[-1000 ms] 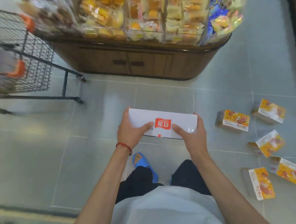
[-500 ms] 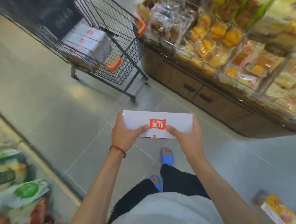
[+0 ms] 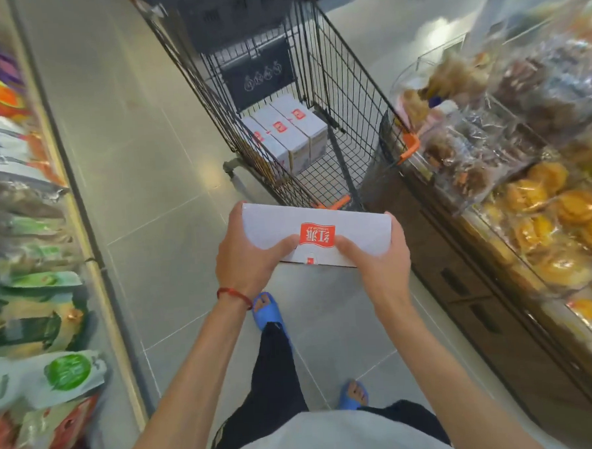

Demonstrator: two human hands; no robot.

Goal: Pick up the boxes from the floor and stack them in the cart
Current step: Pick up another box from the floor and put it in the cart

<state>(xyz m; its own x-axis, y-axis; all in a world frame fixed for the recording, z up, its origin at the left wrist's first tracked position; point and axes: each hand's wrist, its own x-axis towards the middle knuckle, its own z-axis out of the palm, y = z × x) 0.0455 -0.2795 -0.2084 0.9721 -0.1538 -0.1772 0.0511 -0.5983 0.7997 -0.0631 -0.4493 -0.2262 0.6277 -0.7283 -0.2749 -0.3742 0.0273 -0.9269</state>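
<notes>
I hold a flat white box [image 3: 353,229] with a red logo level in front of me. My left hand [image 3: 246,256] grips its left end and my right hand [image 3: 379,264] grips its right end, thumbs on top near the logo. Just beyond it stands the black wire cart [image 3: 346,94] with orange handle ends. Three white boxes [image 3: 284,132] of the same kind lie side by side at the far end of the cart's basket. The near part of the basket floor shows bare wire.
A wooden display stand [image 3: 490,303] heaped with bagged pastries runs along the right, touching the cart's right side. A shelf of packaged goods [image 3: 35,306] lines the left. Grey tiled floor [image 3: 140,163] lies between. My feet in blue slippers [image 3: 266,310] are below the box.
My view has turned left to face the cart head-on, and the cart is now much nearer. The orange boxes on the floor have left the view. Both hands keep the same hold.
</notes>
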